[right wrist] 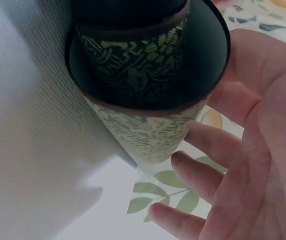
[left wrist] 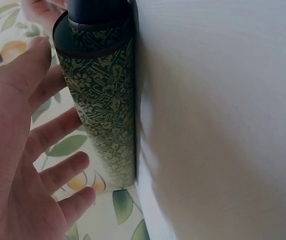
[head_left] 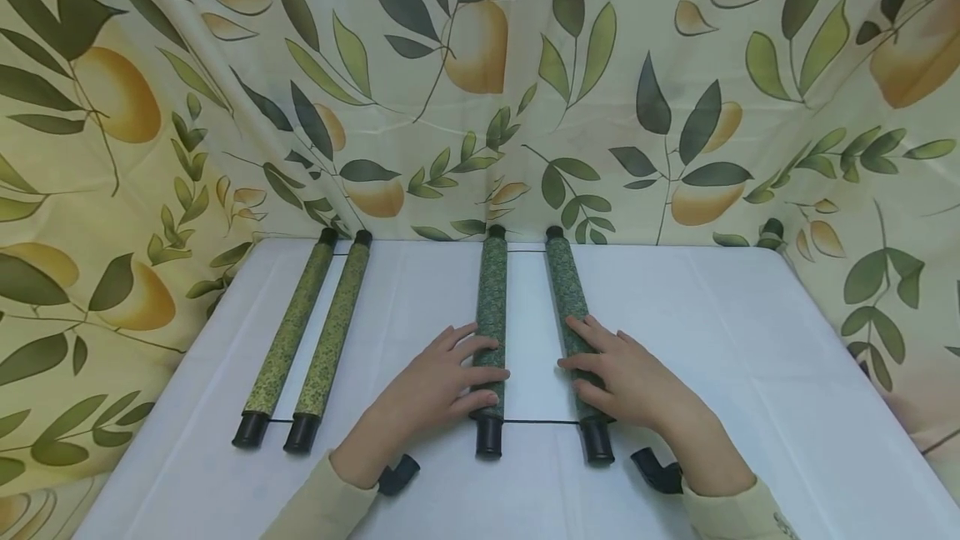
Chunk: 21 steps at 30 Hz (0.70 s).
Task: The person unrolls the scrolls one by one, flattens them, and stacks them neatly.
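Observation:
A dark green patterned scroll (head_left: 492, 286) lies partly unrolled in the head view, its two rolls having black end knobs. A white strip shows between the rolls, with a thin dark line crossing near each end. On the left roll rest the fingers of my left hand (head_left: 438, 377), spread and fairly straight. My right hand (head_left: 630, 375) touches the right roll (head_left: 567, 282) with its fingers, also loosely extended. Both wrist views look into a roll's end, showing a left-hand roll (left wrist: 103, 100) and a right-hand roll (right wrist: 147, 122) beside spread fingers.
Left of my hands lies a yellow-green scroll (head_left: 288, 340), its two rolls close together. Underneath is a white-covered table (head_left: 720, 340). Floral cloth (head_left: 660, 40) hangs along its back and sides. Black devices (head_left: 657, 471) sit at both wrists.

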Tool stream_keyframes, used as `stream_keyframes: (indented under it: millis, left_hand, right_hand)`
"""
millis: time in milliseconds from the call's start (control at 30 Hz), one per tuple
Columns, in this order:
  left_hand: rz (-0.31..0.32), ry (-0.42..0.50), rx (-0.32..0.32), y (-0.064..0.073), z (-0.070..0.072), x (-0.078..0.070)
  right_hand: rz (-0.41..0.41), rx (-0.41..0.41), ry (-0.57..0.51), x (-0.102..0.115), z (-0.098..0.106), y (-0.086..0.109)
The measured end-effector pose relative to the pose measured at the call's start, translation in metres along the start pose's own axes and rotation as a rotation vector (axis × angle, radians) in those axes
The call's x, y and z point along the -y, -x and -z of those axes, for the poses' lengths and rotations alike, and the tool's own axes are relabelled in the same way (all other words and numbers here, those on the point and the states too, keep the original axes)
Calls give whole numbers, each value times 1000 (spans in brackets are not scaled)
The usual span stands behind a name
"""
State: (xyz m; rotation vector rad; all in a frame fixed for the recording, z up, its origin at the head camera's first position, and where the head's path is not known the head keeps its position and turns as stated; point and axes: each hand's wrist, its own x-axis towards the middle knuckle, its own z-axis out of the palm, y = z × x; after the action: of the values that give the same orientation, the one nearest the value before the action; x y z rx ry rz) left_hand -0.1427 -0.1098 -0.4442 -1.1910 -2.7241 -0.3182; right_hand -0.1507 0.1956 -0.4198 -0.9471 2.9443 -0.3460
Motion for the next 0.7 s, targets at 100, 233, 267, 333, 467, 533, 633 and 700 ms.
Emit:
stream_keyframes:
  millis: [100,233,267,333,467,533,633,700]
  left_hand:
    - [15,14,14,2,1,1]
    - [47,76,57,3,5,1]
    - [53,93,63,3,5,2]
    - [52,115,66,3,6,2]
    - [24,89,41,3,5,4]
    - [10,67,23,3,4,5]
    - [11,57,2,3,5,6]
    - [23,68,-5,3,6,7]
  right_hand:
    - [10,-7,-5,-1,1,2]
    - [7,-11,-9,-1,1,2]
    - [-1,-9,-8,-1,1,3]
    - [-14,-9,-5,-2,1,3]
    - [-38,-1,-5,-3,2,3]
    - [-42,4,-8,-4,2,3]
    - [-45,11,-16,-5,4,3]
    - [-40,10,-23,-5,5,3]
